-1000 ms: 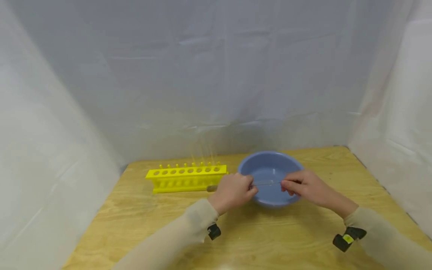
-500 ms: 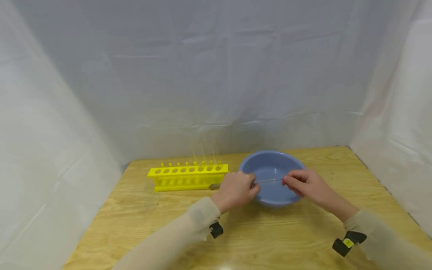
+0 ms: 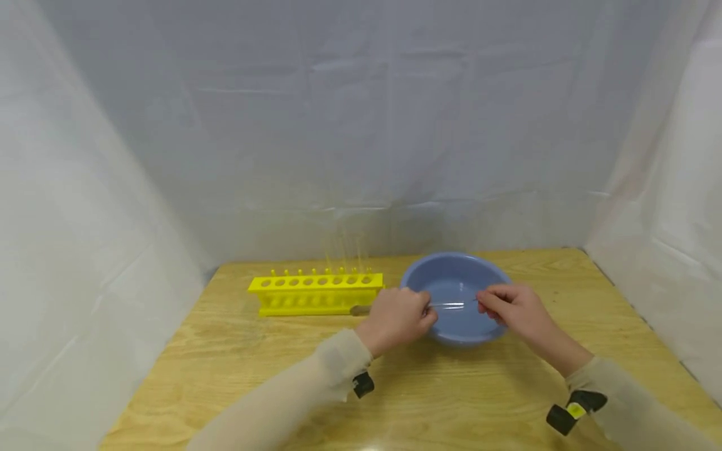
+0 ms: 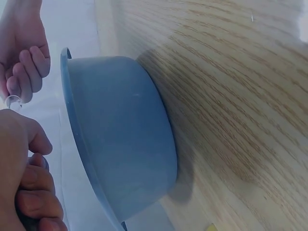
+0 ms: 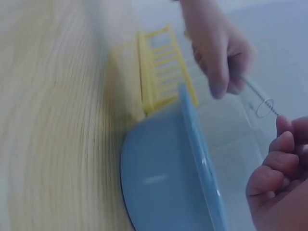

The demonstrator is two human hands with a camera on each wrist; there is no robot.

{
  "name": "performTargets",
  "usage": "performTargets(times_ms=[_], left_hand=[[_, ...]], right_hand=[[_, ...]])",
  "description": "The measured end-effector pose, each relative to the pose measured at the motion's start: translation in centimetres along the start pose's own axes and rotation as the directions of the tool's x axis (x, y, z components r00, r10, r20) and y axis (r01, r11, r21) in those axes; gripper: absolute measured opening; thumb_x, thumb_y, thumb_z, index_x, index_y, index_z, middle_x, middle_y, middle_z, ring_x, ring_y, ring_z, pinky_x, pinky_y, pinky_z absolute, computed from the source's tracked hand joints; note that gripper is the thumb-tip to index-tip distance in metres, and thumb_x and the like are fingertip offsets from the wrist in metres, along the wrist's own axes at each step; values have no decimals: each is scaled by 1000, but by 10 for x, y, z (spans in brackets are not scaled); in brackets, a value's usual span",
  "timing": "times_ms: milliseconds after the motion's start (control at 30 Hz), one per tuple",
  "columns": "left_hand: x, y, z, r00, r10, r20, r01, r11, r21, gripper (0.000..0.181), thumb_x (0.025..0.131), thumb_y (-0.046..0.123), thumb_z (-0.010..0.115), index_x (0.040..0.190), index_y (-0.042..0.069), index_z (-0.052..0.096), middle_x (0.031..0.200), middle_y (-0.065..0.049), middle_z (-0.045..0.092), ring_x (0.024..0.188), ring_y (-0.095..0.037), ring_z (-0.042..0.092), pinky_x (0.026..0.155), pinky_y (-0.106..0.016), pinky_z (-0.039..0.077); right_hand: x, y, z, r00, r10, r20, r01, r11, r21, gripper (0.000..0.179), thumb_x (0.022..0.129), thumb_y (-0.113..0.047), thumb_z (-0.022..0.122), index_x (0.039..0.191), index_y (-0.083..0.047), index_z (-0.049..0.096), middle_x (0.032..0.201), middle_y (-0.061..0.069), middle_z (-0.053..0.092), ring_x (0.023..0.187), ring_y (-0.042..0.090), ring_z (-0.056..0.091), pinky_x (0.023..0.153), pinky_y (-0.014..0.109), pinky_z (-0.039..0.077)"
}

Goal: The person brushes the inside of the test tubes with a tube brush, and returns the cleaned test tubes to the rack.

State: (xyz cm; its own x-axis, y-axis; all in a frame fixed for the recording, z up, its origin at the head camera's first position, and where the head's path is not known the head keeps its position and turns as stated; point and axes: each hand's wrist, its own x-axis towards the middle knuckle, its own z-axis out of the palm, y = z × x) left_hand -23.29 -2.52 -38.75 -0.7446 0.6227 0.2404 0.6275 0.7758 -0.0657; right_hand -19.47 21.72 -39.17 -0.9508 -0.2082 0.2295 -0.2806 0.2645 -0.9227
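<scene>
Over the blue basin (image 3: pixel 417 272), my left hand (image 3: pixel 397 318) grips a clear glass test tube (image 3: pixel 451 305) lying level, its mouth toward the right. A brown bristle end (image 3: pixel 360 310) of a test tube brush shows left of that hand. Thumb and fingertips of my right hand (image 3: pixel 516 313) pinch the brush's thin twisted wire (image 5: pixel 253 88), which runs out through the tube's round mouth (image 5: pixel 264 108). In the left wrist view the glass rim (image 4: pixel 13 102) sits between the two hands. The middle of the tube is hidden in the left fist.
A yellow test tube rack (image 3: pixel 316 285) stands left of the basin, with a row of holes and pegs. Several clear tubes (image 3: pixel 345 254) stand upright at its right rear. Both rest on a wooden table (image 3: pixel 451 401) enclosed by white sheeting (image 3: pixel 350 125).
My right fingers have shifted slightly to the right, away from the left hand, while pinching the wire. The left hand keeps its grip on the tube. The head view has drifted slightly.
</scene>
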Motion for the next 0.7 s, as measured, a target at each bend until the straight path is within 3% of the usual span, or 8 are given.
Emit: performTargets(times_ms=[67, 167, 267, 333, 433, 533, 600, 700], left_hand=[[-1, 1, 0, 1000, 9, -9, -9, 999, 35, 34, 97, 39, 55, 69, 21, 50, 54, 8, 45, 44, -9, 42, 39, -26, 32], [-1, 1, 1, 999, 27, -25, -26, 998, 59, 34, 97, 39, 57, 69, 22, 50, 52, 9, 44, 43, -8, 41, 38, -25, 32], [0, 2, 1, 999, 24, -25, -23, 999, 43, 35, 97, 38, 56, 67, 21, 50, 52, 8, 43, 43, -8, 40, 38, -25, 32], [1, 1, 3, 1000, 5, -5, -5, 1000, 23, 35, 97, 39, 55, 67, 21, 48, 53, 8, 43, 44, -9, 41, 38, -26, 32], [3, 0, 5, 999, -26, 36, 26, 1000, -11, 35, 97, 39, 54, 67, 21, 47, 54, 7, 44, 45, -10, 43, 40, -27, 33], [4, -2, 6, 998, -46, 46, 48, 998, -42, 35, 96, 39, 55, 66, 21, 47, 54, 7, 45, 46, -11, 45, 40, -29, 34], [5, -3, 6, 998, -54, 42, 56, 997, -59, 35, 95, 38, 55, 65, 21, 47, 54, 7, 45, 46, -11, 46, 41, -29, 34], [5, -4, 7, 997, -65, 35, 67, 995, -72, 35, 94, 38, 56, 65, 22, 47, 54, 7, 46, 46, -11, 47, 41, -30, 34]], right_hand=[[1, -2, 0, 991, 133, 23, -135, 987, 91, 33, 102, -19, 59, 80, 4, 66, 57, -2, 48, 47, 9, 33, 45, 30, 31], [3, -1, -2, 960, 267, 89, -281, 931, 233, 32, 101, -17, 58, 73, -3, 65, 58, -5, 49, 46, 6, 33, 46, 27, 27], [4, 2, -3, 936, 322, 145, -352, 881, 316, 33, 101, -17, 57, 70, -10, 63, 57, -6, 48, 44, 5, 32, 46, 26, 25], [3, 4, -3, 937, 315, 150, -346, 896, 278, 32, 102, -21, 57, 73, -8, 63, 58, -6, 47, 45, 6, 34, 47, 27, 29], [-1, 9, -2, 969, 228, 96, -239, 963, 129, 35, 103, -28, 57, 83, 1, 66, 59, -2, 48, 48, 9, 39, 49, 29, 37], [-5, 17, 1, 999, 16, 28, -14, 997, -75, 29, 103, -25, 58, 100, 2, 70, 63, 1, 53, 51, 11, 44, 51, 29, 43], [-6, 22, 3, 984, -176, 3, 173, 963, -208, 19, 101, -17, 61, 111, -3, 70, 70, 1, 58, 53, 9, 47, 51, 26, 44], [-5, 27, 5, 898, -440, 13, 408, 819, -404, 28, 93, -4, 69, 121, -10, 69, 86, -3, 62, 60, 2, 47, 54, 19, 42]])
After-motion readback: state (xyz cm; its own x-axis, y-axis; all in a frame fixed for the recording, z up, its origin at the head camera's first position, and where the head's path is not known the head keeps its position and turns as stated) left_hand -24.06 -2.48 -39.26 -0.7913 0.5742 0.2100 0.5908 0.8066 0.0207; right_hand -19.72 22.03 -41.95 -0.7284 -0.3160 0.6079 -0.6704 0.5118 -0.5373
